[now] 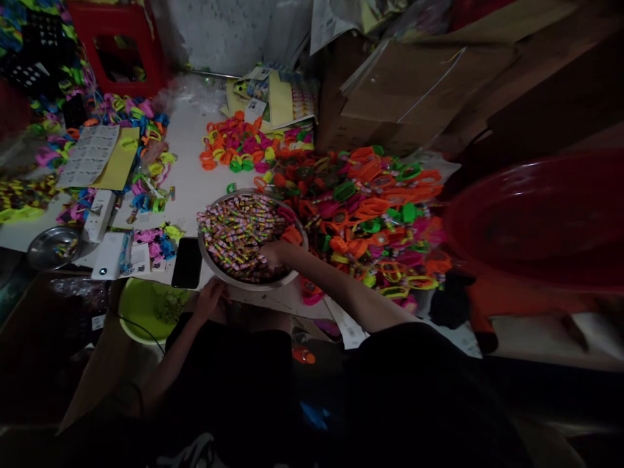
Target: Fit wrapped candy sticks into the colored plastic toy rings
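Right hand (pixel 273 255) among illegibly printed tubes (pixel 238 224), left hand (pixel 211 296) at table edge (pixel 285 301): I cannot tell either grip.

The bowl (pixel 244 284) sits between phone (pixel 187 263), left, and what seem toy watches (pixel 363 214), right; carton (pixel 404 91) behind watches.

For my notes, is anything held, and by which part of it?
Cannot tell: the right hand is among small rolls in the bowl, grip hidden; left hand is also unclear.
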Available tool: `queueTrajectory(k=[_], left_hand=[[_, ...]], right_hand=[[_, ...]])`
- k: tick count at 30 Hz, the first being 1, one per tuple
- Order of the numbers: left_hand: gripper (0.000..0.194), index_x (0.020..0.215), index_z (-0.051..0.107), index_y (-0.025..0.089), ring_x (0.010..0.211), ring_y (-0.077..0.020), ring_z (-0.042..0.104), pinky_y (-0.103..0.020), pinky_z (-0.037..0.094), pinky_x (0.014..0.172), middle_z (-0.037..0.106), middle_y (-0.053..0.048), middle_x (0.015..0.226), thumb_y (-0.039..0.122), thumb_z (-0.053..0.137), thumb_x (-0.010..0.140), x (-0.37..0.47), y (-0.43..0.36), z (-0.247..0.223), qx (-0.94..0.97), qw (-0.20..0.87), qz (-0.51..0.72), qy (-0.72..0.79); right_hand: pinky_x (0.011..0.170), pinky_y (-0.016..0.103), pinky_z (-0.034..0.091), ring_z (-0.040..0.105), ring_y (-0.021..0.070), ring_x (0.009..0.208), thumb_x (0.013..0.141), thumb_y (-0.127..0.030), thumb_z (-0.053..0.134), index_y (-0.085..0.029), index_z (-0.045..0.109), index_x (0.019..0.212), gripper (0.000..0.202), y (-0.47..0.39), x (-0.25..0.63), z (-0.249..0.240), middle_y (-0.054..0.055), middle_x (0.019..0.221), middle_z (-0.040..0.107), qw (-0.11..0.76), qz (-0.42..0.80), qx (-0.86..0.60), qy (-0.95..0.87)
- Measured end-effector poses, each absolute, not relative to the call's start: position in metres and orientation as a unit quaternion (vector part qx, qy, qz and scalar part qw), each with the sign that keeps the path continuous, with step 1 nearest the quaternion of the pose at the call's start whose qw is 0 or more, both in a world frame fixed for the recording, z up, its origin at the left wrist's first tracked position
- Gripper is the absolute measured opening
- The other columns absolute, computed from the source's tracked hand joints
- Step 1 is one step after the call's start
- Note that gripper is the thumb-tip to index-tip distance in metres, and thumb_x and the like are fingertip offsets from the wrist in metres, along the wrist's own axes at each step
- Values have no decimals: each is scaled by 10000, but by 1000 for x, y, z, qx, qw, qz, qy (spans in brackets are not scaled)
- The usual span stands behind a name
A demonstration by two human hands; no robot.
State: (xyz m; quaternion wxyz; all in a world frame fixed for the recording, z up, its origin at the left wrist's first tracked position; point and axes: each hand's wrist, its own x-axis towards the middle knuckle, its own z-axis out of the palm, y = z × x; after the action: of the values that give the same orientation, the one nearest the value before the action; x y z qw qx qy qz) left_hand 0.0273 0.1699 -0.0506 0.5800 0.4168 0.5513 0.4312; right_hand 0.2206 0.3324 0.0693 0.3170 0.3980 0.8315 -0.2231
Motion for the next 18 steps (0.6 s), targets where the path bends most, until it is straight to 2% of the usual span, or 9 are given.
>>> queueTrajectory(k=[4,8,11,14,16,18], left_hand=[[462,849,542,178,513,-162,646,-223,443,374,639,-8,666,635,537,777,27,170,-51,413,585,426,553],[468,862,534,180,517,-160,648,-221,448,379,635,0,663,640,528,774,27,170,-51,413,587,420,555],[472,850,528,177,511,-150,643,-217,449,389,634,1,661,643,527,770,27,171,-49,417,584,421,554],[470,847,528,176,506,-144,639,-214,447,396,632,1,658,640,528,774,28,171,-48,419,580,424,555],[476,853,532,175,508,-150,641,-217,448,388,632,-1,661,644,530,772,28,170,-48,419,581,424,555],[483,858,538,175,513,-156,644,-223,454,385,633,-3,664,650,532,769,28,169,-48,418,582,422,555]], right_hand=[[647,287,506,667,226,716,557,-105,758,-137,694,661,127,332,219,72,43,654,693,328,-243,403,819],[631,279,495,647,199,694,549,-114,800,-129,665,606,147,332,218,71,38,644,672,326,-261,407,812],[654,284,520,633,149,701,700,-204,764,-119,660,733,138,332,219,68,20,733,669,340,-273,406,803],[682,299,543,630,124,746,883,-312,604,-122,629,920,195,330,223,65,13,870,654,344,-284,400,800],[695,305,541,629,131,769,894,-324,587,-125,623,948,209,328,228,63,19,904,650,323,-287,394,811],[693,294,528,624,141,759,810,-285,682,-124,638,931,206,326,234,64,23,886,662,277,-285,388,832]])
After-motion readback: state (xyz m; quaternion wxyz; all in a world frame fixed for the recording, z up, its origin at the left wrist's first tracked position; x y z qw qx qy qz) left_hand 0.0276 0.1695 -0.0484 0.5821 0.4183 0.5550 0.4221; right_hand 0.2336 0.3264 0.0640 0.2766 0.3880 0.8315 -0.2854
